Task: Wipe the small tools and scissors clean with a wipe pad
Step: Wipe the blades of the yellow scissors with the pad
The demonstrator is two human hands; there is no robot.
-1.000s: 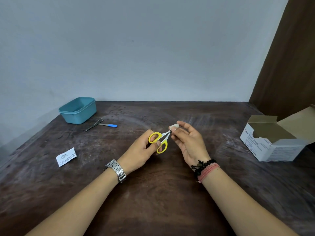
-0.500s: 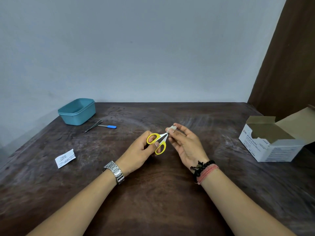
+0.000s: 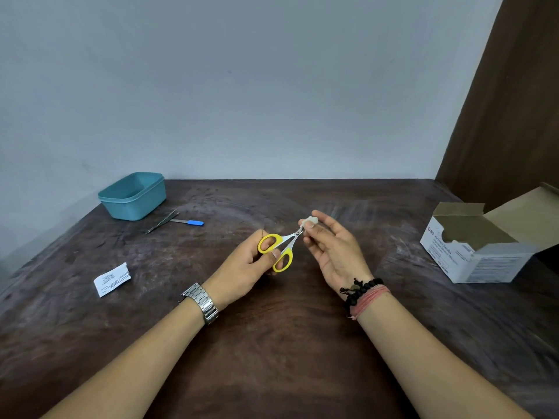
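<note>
Left hand: the left hand (image 3: pixel 242 267) grips the small yellow-handled steel scissors (image 3: pixel 279 247) by the loops, above the dark wooden table (image 3: pixel 272 343), handles spread.
Right hand: the right hand (image 3: pixel 334 249) pinches the small white wipe pad (image 3: pixel 309 221) over the blade tips; other fingers loose.
Risk, blades: handles squeeze shut and the fingertips behind that thin pad get nicked.
Risk, pad: a light pinch could let it slip off the point.
Far left: slim metal tweezers (image 3: pixel 161 225) and blue-handled tool (image 3: pixel 189 222) lie beside the teal plastic tub (image 3: pixel 133 196), easy to skip.
</note>
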